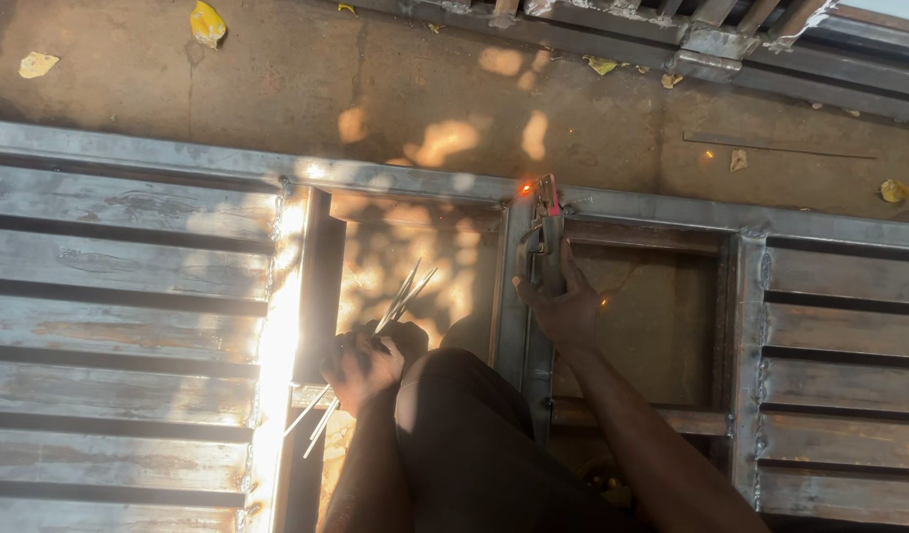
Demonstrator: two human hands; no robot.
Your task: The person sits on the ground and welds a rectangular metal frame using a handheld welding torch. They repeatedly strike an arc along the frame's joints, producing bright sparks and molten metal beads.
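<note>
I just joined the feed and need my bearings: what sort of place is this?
Probably an outdoor metal fabrication yard. A steel gate frame lies flat on bare concrete with fallen leaves; the right hand grips an electrode holder throwing sparks, and the left hand holds spare welding rods.

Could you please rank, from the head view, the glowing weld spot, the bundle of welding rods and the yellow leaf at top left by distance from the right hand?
From the right hand:
1. Weld spot, just above it on the frame.
2. Rods, to the left, held in the left hand.
3. Leaf, far upper left on the ground.
</note>
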